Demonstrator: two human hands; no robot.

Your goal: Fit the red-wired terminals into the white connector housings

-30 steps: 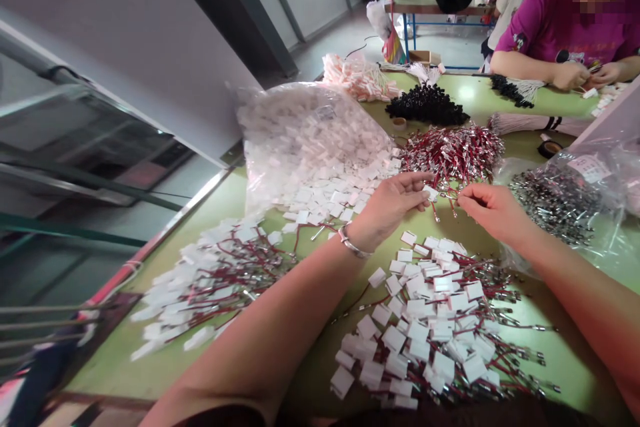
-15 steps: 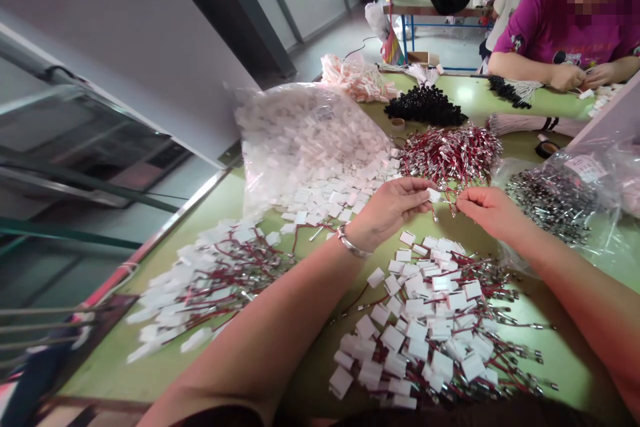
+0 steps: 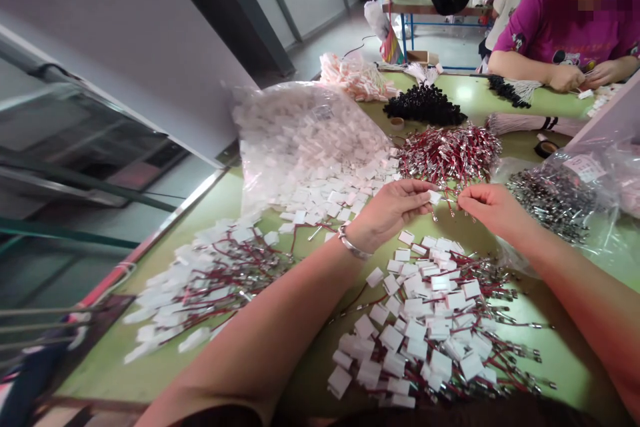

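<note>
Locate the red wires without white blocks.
In the head view, that red pile lies right of centre, just beyond the left hand and right hand, between the bag of white blocks and the bag of metal parts.

It's a workshop (wires [image 3: 453, 152] crowd the bench [image 3: 110, 370]).

Left hand [image 3: 395, 207] and right hand [image 3: 493, 210]: bare, as are both forearms. Left wrist: one narrow, shiny, silver-coloured rounded bracelet [image 3: 353, 243], metallic in appearance, close-fitting. Left arm: edge of a dark fabric sleeve [image 3: 220, 417] near the elbow. Lower border: dark clothing [image 3: 500, 413], plain where visible; detail too dim to read.
</note>
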